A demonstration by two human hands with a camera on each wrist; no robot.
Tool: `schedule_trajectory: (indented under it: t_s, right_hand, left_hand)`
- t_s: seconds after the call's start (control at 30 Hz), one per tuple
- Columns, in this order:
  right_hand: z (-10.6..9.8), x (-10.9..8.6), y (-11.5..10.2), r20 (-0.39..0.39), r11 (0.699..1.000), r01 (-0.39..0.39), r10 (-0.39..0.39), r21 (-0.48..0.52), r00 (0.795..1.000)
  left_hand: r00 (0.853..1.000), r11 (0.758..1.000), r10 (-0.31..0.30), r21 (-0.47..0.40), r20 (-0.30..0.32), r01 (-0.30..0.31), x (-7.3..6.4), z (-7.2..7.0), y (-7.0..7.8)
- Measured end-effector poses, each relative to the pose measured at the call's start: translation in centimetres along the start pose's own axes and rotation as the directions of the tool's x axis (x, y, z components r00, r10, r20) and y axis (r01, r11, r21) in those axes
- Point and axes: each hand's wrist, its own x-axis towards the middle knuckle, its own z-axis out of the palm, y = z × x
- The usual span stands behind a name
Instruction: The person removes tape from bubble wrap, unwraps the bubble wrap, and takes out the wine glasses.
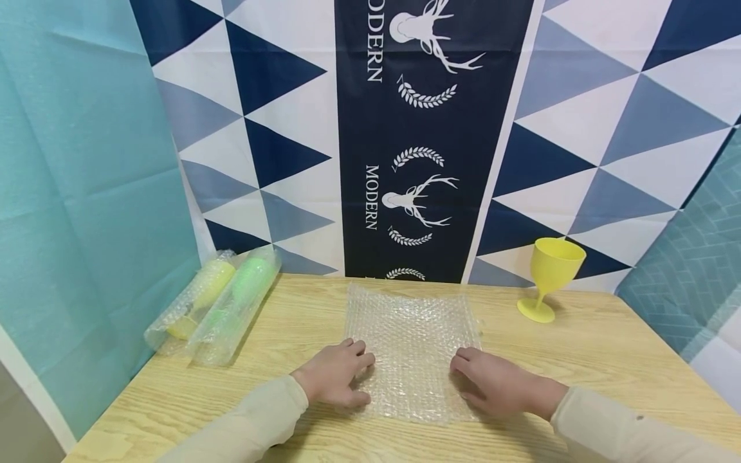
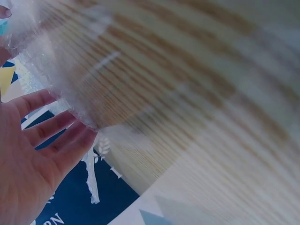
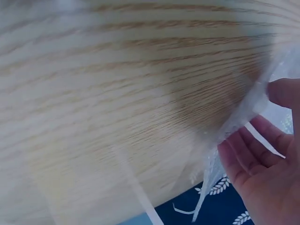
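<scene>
A clear sheet of bubble wrap lies flat on the wooden table in front of me, in the middle of the head view. My left hand rests at its left edge, with fingertips touching the plastic and the thumb lower down. At the opposite edge, my right hand touches the wrap with its fingers slightly bent. The left wrist view shows my left hand with fingers extended against the plastic edge. In the right wrist view, the fingers of my right hand meet the wrap as well.
Two bubble-wrapped items lie side by side at the back left, one yellow and one green. A yellow plastic goblet stands upright at the back right. Patterned cloth hangs behind the wooden table.
</scene>
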Motion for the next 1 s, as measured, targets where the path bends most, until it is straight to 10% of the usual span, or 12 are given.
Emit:
schedule_trajectory:
  t_s: [0.47, 1.0]
  right_hand:
    - [-0.2, 0.5, 0.8, 0.035, 0.993, 0.073, -0.076, 0.095, 0.996]
    - [-0.5, 0.8, 1.0, 0.035, 0.992, 0.079, -0.083, 0.098, 0.996]
  left_hand:
    - [0.992, 0.992, -0.1, -0.075, 0.081, 0.106, -0.5, 0.3, 0.9]
    - [0.994, 0.983, -0.107, -0.147, 0.02, 0.109, -1.5, -0.6, 1.4]
